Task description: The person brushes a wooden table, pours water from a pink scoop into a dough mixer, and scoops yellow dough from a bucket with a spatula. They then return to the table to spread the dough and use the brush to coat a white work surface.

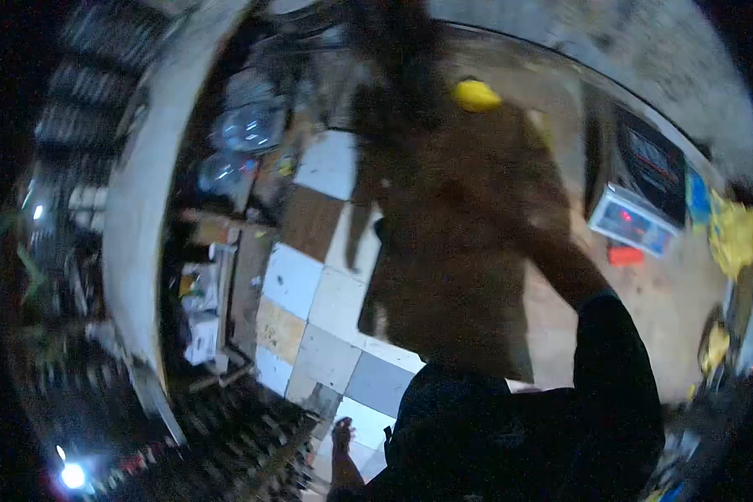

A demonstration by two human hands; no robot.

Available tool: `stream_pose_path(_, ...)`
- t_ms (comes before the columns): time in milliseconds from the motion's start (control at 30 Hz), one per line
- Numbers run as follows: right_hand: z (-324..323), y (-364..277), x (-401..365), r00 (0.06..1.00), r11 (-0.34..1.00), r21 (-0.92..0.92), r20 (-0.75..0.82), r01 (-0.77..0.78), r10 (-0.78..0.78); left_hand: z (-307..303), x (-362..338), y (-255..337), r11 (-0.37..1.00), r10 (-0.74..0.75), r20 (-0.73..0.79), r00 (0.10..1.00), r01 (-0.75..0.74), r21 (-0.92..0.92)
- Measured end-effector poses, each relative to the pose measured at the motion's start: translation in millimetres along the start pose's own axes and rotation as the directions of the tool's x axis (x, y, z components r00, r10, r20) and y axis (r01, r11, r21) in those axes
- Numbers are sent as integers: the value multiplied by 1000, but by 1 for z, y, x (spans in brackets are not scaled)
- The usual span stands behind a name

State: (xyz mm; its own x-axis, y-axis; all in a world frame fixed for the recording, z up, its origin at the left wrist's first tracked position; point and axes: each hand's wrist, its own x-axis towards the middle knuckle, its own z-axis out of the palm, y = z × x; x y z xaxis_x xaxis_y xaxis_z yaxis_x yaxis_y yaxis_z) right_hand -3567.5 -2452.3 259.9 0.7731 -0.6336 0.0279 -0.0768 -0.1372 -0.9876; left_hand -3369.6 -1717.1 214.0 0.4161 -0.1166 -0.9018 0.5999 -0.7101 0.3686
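Observation:
A large brown sheet-like piece (452, 284) fills the middle of the view; its material is too dim and blurred to make out. My right arm reaches up and left over it, and my right hand (514, 213) blends into its brown surface, its fingers smeared. Low in the view, my left hand (342, 434) hangs above the tiled floor, fingers loosely bent and somewhat apart, with nothing visible in them. A yellow object (477, 95) lies at the top end of the brown piece.
White, grey and brown tiles (326, 360) cover the floor left of centre. On the right are a boxed item (634, 221), a red block (626, 255) and a yellow bag (732, 236). Clear plastic containers (247, 128) and a wooden shelf (245, 284) stand at left.

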Motion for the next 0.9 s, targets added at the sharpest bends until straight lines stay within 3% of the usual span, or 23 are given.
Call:
stream_pose_path(33, -28, 12, 33, 996, 998, -65, -85, 21, -26, -6, 15, -2, 987, 114, -101, 988, -100, 129)
stream_pose_path(67, -41, 18, 63, 985, 985, -174, -169, 14, -44, -4, 9, 5, 846, 444, -143, 885, -361, 392)
stream_pose_path(100, -40, 19, 89, 967, 951, -308, -246, -17, -62, 4, -1, 28, 576, 711, -96, 697, -499, 648)
stream_pose_path(167, -11, 6, 109, 947, 897, -439, -307, -53, -94, 8, -4, 35, 705, 703, -235, 672, -610, 362)
stream_pose_path(200, 17, -4, 97, 951, 902, -432, -287, -25, -111, 13, -12, 31, 717, 694, -272, 667, -606, 344)
stream_pose_path(267, 88, -27, 43, 967, 935, -350, -212, 58, -140, 20, -19, 25, 823, 558, -309, 770, -467, 323)
stream_pose_path(300, 124, -40, 6, 974, 941, -331, -179, 72, -138, 14, 3, -18, 807, 590, -319, 742, -529, 263)
stream_pose_path(333, 153, -52, -33, 980, 941, -327, -142, 87, -140, 13, -14, -27, 710, 627, -180, 758, -461, 532)
stream_pose_path(367, 179, -59, -74, 985, 943, -325, -120, 75, -120, -5, 22, -91, 742, 523, -114, 844, -386, 548)
stream_pose_path(400, 193, -61, -112, 988, 948, -314, -124, 48, -91, -12, 15, -122, 947, 316, -2, 949, -315, 62)
stream_pose_path(433, 192, -60, -150, 986, 955, -295, -159, 7, -56, -34, 35, -164, 988, 115, 222, 968, -135, 76)
stream_pose_path(467, 178, -56, -187, 975, 962, -270, -221, -40, -22, -27, 2, -150, 949, -307, 111, 945, 296, 103)
stream_pose_path(500, 154, -51, -214, 952, 965, -250, -307, -78, -2, -32, -19, -154, 949, -305, 80, 949, 296, 107)
stream_pose_path(567, 89, -44, -264, 849, 973, -214, -527, -92, -35, -61, -26, -178, 987, -156, 129, 979, 160, -21)
stream_pose_path(600, 51, -44, -271, 768, 953, -296, -623, -58, -147, -77, -17, -181, 984, -173, 165, 971, 165, 62)
stream_pose_path(633, 30, -59, -286, 652, 885, -465, -679, -25, -338, -91, -3, -182, 984, -162, 15, 987, 161, 80)
stream_pose_path(667, -21, -13, -310, 540, 494, -585, -804, -643, -249, -104, 13, -182, 985, -128, -135, 982, 143, 100)
stream_pose_path(700, -42, -13, -321, 556, 326, -744, -658, -583, -508, -124, 32, -193, 982, 77, -140, 987, -51, 180)
stream_pose_path(733, -38, -24, -314, 509, 387, -675, -733, -629, -451, -138, 52, -180, 965, 99, -94, 991, -72, 254)
stream_pose_path(800, 7, -37, -302, 489, 557, -555, -826, -618, -281, -155, 87, -139, 960, 231, 92, 969, -242, 139)
stream_pose_path(867, 90, -64, -298, 607, 845, -411, -783, -343, -134, -144, 113, -105, 941, 332, 267, 905, -335, -36)
stream_pose_path(900, 134, -88, -305, 683, 959, -240, -726, -153, -73, -124, 124, -91, 926, 378, 350, 857, -352, -138)
